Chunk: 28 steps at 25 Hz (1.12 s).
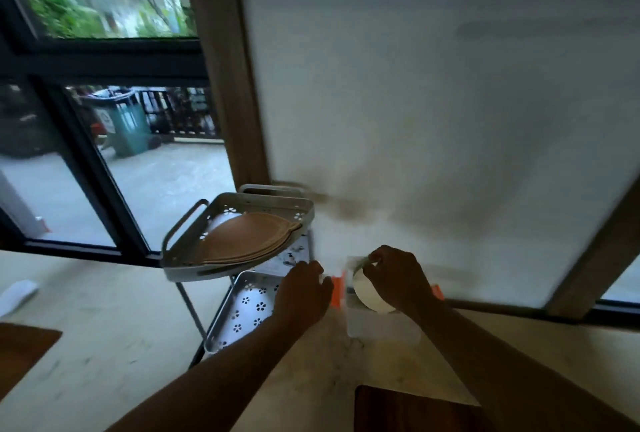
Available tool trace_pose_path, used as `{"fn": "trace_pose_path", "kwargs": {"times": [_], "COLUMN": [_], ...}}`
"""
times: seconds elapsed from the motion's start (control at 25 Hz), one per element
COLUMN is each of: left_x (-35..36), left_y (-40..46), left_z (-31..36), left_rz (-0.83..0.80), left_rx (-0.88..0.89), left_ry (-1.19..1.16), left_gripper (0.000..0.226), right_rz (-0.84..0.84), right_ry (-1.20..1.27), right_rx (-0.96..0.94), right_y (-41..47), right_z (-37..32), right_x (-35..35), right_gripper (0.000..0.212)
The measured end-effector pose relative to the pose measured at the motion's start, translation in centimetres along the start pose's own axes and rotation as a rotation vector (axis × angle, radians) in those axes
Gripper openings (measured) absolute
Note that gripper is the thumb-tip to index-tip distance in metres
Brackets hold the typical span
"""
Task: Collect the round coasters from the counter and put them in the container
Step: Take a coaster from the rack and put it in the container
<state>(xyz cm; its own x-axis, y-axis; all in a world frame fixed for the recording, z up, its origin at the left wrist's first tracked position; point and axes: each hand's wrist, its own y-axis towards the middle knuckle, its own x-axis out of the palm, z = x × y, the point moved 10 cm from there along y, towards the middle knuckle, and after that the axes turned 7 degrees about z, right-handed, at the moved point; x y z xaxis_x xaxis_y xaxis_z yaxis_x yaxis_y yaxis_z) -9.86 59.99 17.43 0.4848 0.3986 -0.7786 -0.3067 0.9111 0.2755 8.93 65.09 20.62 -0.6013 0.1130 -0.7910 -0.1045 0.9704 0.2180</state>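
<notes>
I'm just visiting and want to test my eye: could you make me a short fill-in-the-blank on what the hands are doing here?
1. The right hand holds a pale round coaster over the white ____.
2. The left hand holds ____ and rests near the container.
3. The brown round mats lie in the ____ tray of the grey cart.

Missing words: container; nothing; top
</notes>
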Motion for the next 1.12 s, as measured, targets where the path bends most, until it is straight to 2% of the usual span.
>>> {"fn": "trace_pose_path", "kwargs": {"times": [0.2,0.4,0.48,0.56,0.64,0.72,0.92,1.12], "left_x": [-9.2,-18.3,-20.5,-21.7,-21.2,-19.6,-15.5,-15.2], "left_y": [-3.0,-4.1,-3.9,-3.1,-2.3,-1.1,0.1,0.1], "left_z": [-2.1,-3.7,-4.0,-4.8,-5.3,-5.7,-6.2,-6.3], "left_rz": [0.068,0.266,0.324,0.354,0.324,0.226,0.056,0.055], "left_rx": [0.022,0.115,0.163,0.17,0.176,0.194,0.246,0.264], "left_ry": [0.006,0.027,0.051,0.101,0.119,0.069,0.035,-0.076], "left_gripper": [0.016,0.007,0.013,0.027,0.039,0.044,0.037,0.028], "right_rz": [-0.124,-0.178,-0.13,-0.097,-0.071,-0.045,0.008,-0.01], "right_ry": [0.079,0.212,0.333,0.393,0.387,0.388,0.271,0.318], "right_rx": [0.0,0.109,0.107,0.17,0.245,0.278,0.221,0.262], "right_y": [-2.8,-3.5,-3.4,-3.6,-3.4,-2.4,-0.7,-0.2], "right_z": [-7.9,-13.1,-14.6,-15.3,-14.8,-14.7,-15.4,-14.8], "right_x": [0.7,1.8,2.3,3.1,3.8,4.5,4.6,5.2], "right_gripper": [0.023,0.024,0.024,0.041,0.055,0.055,0.043,0.035]}}
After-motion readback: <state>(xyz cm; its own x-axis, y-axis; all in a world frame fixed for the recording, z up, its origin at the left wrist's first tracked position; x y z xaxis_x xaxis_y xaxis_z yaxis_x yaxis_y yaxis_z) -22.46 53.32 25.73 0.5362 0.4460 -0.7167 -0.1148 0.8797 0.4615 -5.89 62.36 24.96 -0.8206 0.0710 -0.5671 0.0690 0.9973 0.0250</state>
